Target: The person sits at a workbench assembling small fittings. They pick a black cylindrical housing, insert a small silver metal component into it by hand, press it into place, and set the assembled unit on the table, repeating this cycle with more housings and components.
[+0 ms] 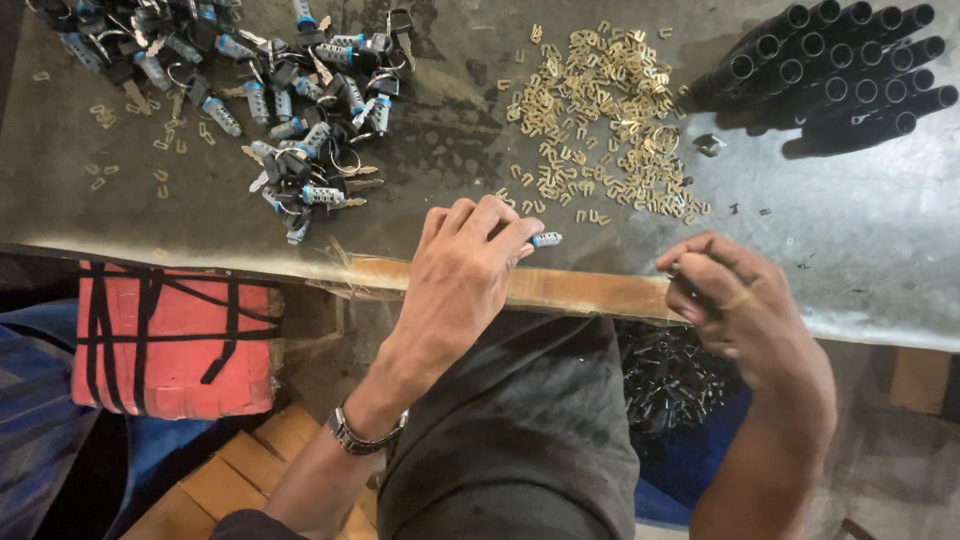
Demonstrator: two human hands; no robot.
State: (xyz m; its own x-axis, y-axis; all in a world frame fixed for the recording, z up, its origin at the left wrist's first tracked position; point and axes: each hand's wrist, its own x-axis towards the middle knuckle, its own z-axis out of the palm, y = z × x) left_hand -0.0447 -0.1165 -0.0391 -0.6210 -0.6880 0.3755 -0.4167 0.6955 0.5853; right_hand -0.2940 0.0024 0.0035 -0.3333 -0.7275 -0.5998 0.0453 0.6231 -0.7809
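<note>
We sit at a worn grey metal-topped workbench point(880, 260), its surface scratched, stained dark in patches and shining where light falls on the right side. Along its near edge runs a pale wooden strip point(580, 288), chipped and frayed. Below the bench on the left we see a red padded cushion bound with black straps point(170, 340), resting against blue cloth point(30, 400). Beneath it lie light brown wooden planks point(250, 460). The space under the bench is dim.
</note>
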